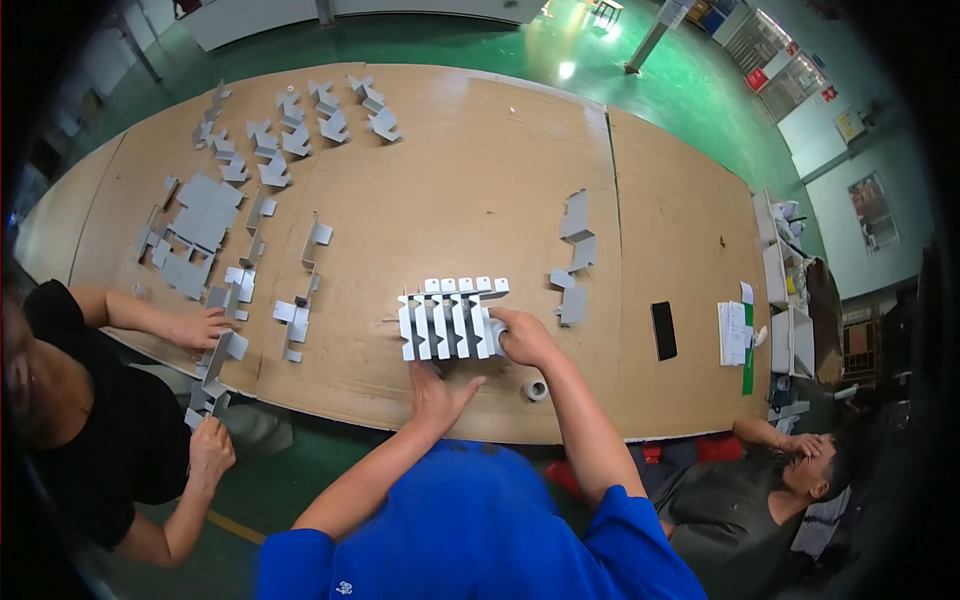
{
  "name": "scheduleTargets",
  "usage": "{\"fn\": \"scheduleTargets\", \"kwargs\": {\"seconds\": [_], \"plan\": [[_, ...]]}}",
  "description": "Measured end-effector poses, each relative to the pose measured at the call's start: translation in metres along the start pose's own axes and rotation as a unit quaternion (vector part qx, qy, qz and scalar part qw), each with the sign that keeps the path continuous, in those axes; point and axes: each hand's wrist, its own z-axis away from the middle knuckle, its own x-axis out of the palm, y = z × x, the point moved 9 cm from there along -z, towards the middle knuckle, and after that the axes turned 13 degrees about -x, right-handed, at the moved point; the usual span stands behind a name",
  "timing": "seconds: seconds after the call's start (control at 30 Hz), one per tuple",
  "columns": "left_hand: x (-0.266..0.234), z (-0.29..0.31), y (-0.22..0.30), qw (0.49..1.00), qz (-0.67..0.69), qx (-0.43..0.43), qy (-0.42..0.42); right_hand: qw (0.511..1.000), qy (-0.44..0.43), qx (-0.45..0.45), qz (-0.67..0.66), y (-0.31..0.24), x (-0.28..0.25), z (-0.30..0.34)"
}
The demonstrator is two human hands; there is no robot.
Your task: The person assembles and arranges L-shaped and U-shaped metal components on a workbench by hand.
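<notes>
A row of bent grey sheet-metal brackets (440, 328) stands side by side on the table in front of me, their tabs with holes along the far side. My left hand (438, 400) is at the near edge of this row, thumb spread away and fingertips partly hidden by the metal. At the row's right end, my right hand (522, 338) is closed round a pale, rounded thing (498, 336), mostly covered by the fingers. Just nearer to me, a small whitish roll (535, 390) sits on the table.
Loose brackets (578, 230) lie to the right, with more brackets (295, 125) and flat sheets (205, 215) to the left. A phone (664, 331) and papers (733, 333) are farther right. A co-worker (110, 420) handles a bracket at left; another person (750, 510) sits at right.
</notes>
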Motion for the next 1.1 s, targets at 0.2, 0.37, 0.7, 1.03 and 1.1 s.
{"fn": "scheduleTargets", "kwargs": {"seconds": [0.2,0.37,0.7,1.03,1.1], "plan": [[-0.001,-0.017,0.011,0.991,0.085,-0.033,0.095,0.999,-0.022,0.026,0.029,0.004,0.006,-0.001],[-0.009,-0.028,-0.019,0.982,0.131,-0.024,0.137,1.0,-0.014,0.019,0.016,-0.009,0.014,-0.002],[-0.032,-0.03,0.019,0.994,0.016,0.104,0.026,0.966,0.013,0.068,-0.248,0.013,0.041,0.014],[-0.037,-0.038,0.008,0.991,0.107,0.039,-0.067,0.972,0.02,0.069,-0.222,-0.001,0.038,0.026],[-0.039,-0.04,0.01,0.978,0.197,0.008,-0.072,0.975,0.014,0.051,-0.216,-0.003,0.038,0.025]]}}
